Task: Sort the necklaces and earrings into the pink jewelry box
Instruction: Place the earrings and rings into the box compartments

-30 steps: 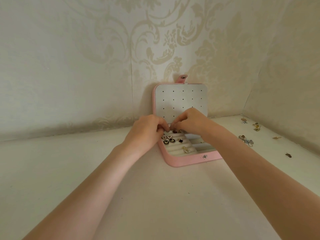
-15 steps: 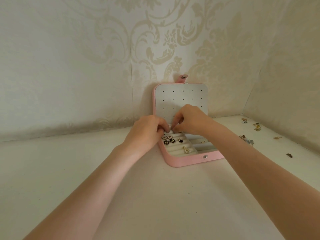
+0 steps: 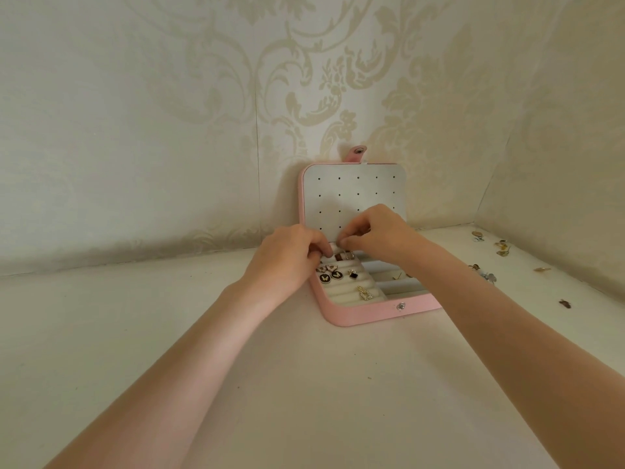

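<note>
The pink jewelry box (image 3: 372, 316) lies open on the table, its lid leaning on the wall. A white panel with rows of holes (image 3: 355, 187) lines the lid. In the ring rolls sit two black round studs (image 3: 329, 276), a black square stud (image 3: 353, 274), a gold drop earring (image 3: 364, 293) and a brown-and-gold piece (image 3: 344, 256). My left hand (image 3: 287, 262) and my right hand (image 3: 378, 235) meet at the panel's lower edge. Both sets of fingertips pinch there. My right fingers hide a small item; it looks like an earring.
Several loose pieces of jewelry lie on the table to the right of the box: a silver cluster (image 3: 487, 275), gold pieces (image 3: 501, 247), a small dark piece (image 3: 564, 303). Patterned walls close in behind and on the right.
My right hand has risen slightly along the lid panel. My left hand stays at the same spot. The box has not moved.
</note>
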`<action>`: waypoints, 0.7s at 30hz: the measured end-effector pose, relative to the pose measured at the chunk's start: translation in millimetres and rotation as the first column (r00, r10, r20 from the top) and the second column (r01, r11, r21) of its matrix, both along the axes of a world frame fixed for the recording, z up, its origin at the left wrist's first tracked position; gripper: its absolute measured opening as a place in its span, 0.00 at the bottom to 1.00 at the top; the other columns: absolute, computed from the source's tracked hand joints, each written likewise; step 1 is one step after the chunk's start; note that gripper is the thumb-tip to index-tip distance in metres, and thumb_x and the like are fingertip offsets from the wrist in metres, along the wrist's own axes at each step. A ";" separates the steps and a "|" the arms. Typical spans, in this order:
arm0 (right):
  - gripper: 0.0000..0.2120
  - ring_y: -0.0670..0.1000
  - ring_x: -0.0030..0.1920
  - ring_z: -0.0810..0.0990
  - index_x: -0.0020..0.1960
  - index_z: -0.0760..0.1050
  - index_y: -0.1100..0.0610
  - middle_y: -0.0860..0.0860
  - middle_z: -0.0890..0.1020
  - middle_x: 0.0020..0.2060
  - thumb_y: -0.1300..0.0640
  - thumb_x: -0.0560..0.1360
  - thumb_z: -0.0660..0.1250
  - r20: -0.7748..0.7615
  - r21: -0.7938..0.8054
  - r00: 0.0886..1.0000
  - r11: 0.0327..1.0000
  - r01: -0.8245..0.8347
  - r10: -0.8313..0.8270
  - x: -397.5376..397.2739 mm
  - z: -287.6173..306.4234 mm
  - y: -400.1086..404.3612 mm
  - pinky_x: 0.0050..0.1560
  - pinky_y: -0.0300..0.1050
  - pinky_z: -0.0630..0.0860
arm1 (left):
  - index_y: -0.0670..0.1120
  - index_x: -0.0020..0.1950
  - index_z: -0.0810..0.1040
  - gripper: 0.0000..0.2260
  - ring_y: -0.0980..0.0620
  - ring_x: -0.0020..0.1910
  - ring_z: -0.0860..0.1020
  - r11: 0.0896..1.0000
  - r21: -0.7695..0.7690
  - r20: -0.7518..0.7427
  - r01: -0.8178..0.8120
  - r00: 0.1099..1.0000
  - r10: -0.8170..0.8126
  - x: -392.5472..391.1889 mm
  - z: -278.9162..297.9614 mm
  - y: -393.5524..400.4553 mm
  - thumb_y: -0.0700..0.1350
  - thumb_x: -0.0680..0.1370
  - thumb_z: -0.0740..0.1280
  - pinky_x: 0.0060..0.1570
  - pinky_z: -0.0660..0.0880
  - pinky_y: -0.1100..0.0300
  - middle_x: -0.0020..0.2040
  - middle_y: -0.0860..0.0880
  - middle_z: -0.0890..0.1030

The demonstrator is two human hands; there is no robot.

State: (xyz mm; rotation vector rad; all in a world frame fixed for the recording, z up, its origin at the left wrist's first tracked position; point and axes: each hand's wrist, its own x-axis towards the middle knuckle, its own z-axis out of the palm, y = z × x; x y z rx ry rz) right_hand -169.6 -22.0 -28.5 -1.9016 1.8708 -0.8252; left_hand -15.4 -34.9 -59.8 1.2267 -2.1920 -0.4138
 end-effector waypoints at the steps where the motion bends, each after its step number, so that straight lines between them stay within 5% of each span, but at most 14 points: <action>1: 0.04 0.42 0.28 0.69 0.42 0.82 0.57 0.46 0.74 0.27 0.63 0.70 0.69 -0.015 -0.002 1.000 1.000 -0.016 0.016 -0.1 -0.1 0.8 0.25 0.26 0.64 | 0.51 0.48 0.82 0.12 0.49 0.47 0.78 1.000 -0.003 0.003 -0.002 1.000 0.002 -0.1 -0.2 0.2 0.37 0.74 0.62 0.47 0.72 0.60 0.47 0.49 0.82; 10: 0.04 0.42 0.29 0.70 0.38 0.80 0.57 0.46 0.74 0.27 0.65 0.68 0.71 -0.045 -0.004 0.998 0.999 -0.038 0.038 3.3 -4.9 0.5 0.27 0.27 0.65 | 0.53 0.54 0.82 0.16 0.50 0.53 0.77 0.999 -0.026 0.077 0.020 0.997 -0.018 -0.6 2.3 0.6 0.38 0.76 0.60 0.43 0.64 0.65 0.54 0.50 0.80; 16: 0.03 0.42 0.29 0.69 0.41 0.82 0.59 0.44 0.73 0.25 0.64 0.70 0.69 -0.069 0.019 0.997 1.000 -0.025 0.026 2.2 -5.0 2.1 0.26 0.26 0.65 | 0.54 0.57 0.80 0.18 0.45 0.54 0.75 0.996 -0.022 0.149 0.084 0.986 -0.080 -0.8 3.7 0.5 0.36 0.78 0.57 0.53 0.71 0.52 0.54 0.44 0.77; 21: 0.06 0.42 0.30 0.69 0.42 0.83 0.60 0.44 0.72 0.26 0.65 0.70 0.67 -0.193 0.027 0.979 0.998 -0.055 0.059 5.9 -1.4 1.6 0.28 0.28 0.64 | 0.54 0.58 0.80 0.18 0.45 0.55 0.74 0.997 -0.020 0.155 0.077 0.985 -0.073 -0.9 1.5 -1.1 0.37 0.78 0.57 0.54 0.71 0.50 0.54 0.43 0.76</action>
